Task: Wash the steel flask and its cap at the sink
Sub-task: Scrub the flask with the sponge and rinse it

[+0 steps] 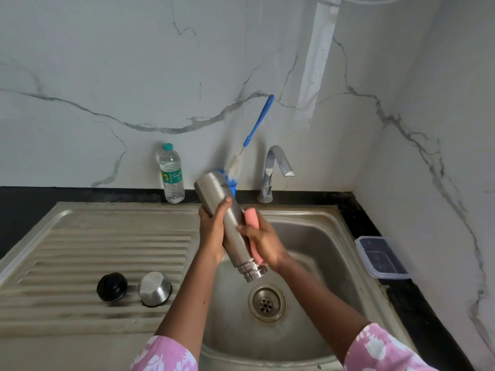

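Lower left, on drainboard (107, 250): black cap (112, 287) and steel cup (154, 289) side by side, cup mouth-down. Lower centre: drain (266, 302) in sink (308, 236). Mid-frame over the basin: flask (238, 247), tilted, threaded mouth down. Left hand (213, 228) wraps its body from the left. Right hand (263, 242) grips pink sponge (251, 220), pressed along flask's right side. Right edge: lidded container (380, 257). Back, by the wall: tap (273, 170), brush (258, 121) in blue holder (233, 187), water bottle (171, 175).
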